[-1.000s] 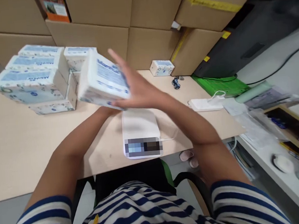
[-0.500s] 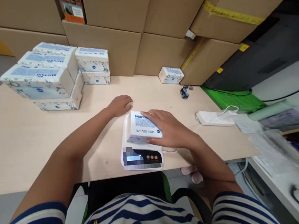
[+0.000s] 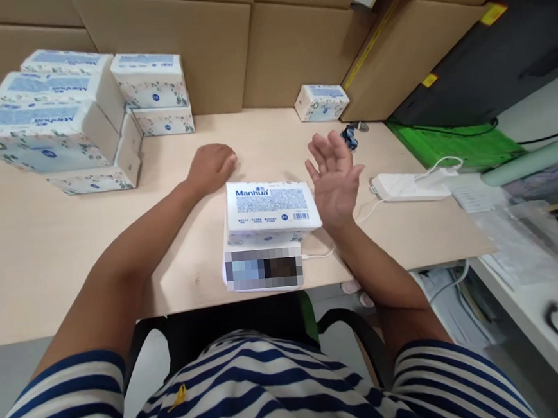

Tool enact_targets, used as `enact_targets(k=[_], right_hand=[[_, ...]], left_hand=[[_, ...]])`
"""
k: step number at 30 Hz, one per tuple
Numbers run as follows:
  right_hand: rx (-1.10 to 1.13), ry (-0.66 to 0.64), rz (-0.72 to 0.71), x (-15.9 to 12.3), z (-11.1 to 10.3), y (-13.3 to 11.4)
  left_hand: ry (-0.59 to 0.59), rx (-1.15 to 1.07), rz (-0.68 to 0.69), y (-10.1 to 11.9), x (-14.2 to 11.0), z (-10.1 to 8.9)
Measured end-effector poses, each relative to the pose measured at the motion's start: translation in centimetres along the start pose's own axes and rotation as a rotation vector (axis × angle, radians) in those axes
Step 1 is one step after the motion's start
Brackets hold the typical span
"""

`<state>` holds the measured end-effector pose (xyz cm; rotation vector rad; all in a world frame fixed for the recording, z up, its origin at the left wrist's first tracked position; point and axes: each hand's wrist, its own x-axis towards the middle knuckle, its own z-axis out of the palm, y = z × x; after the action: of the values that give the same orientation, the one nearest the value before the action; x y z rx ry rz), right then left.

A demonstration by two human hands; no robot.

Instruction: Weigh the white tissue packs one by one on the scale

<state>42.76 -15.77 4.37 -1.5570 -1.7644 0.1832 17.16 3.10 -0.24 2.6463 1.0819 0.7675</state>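
Note:
A white and blue pack of tissues (image 3: 272, 208) marked "Manhua" lies flat on a small white digital scale (image 3: 228, 255), its right end jutting past the scale's edge. Mosaic blur covers the scale's display. My right hand (image 3: 337, 182) is open beside the pack's right end, palm turned up, holding nothing. To the upper left of the pack, my left hand (image 3: 211, 169) rests on the table, loosely closed with the fingers curled and nothing visible in them.
Stacked tissue packs (image 3: 41, 134) stand at the left, with a shorter stack (image 3: 153, 83) beside them. A single pack (image 3: 321, 102) sits against cardboard boxes (image 3: 295, 47) at the back. A white power strip (image 3: 407, 186) and its cables lie at the right, near a green panel (image 3: 433, 148).
My right hand has let go of the tissue pack, moved up and right, and turned palm up. The pack now lies turned more squarely across the scale. My left hand's fingers have curled in.

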Motion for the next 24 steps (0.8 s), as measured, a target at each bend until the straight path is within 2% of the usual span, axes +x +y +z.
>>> enact_targets(k=[3, 5, 7, 9, 13, 16, 18, 20, 24], right_hand=[[0.053, 0.012, 0.04, 1.4, 0.4, 2.9], [0.282, 0.1, 0.099, 1.9, 0.7, 4.6], [0.52, 0.169, 0.167, 2.0, 1.0, 5.4], [0.594, 0.136, 0.191, 1.6, 1.3, 5.1], [0.307, -0.076, 0.067, 0.2, 1.6, 2.4], [0.123, -0.142, -0.045, -0.8, 1.8, 0.7], [0.152, -0.101, -0.059, -1.1, 1.8, 0.3], [0.277, -0.023, -0.026, -0.9, 1.6, 0.4], [0.357, 0.02, 0.083, -0.3, 1.4, 1.1]], left_hand=[[0.227, -0.252, -0.135, -1.1, -0.8, 0.5], [0.293, -0.462, -0.203, -1.3, -2.7, 0.6], [0.311, -0.625, -0.263, -0.1, -5.5, 0.0], [0.334, -0.709, -0.306, 2.6, -8.8, -1.2], [0.309, -0.628, -0.236, 9.4, -14.3, -2.6], [0.319, -0.532, -0.121, 12.0, -15.7, -2.6], [0.341, -0.45, -0.045, 12.2, -15.5, -2.7], [0.312, -0.372, -0.008, 11.6, -15.1, -3.1], [0.187, -0.257, -0.073, 9.9, -14.4, -4.0]])
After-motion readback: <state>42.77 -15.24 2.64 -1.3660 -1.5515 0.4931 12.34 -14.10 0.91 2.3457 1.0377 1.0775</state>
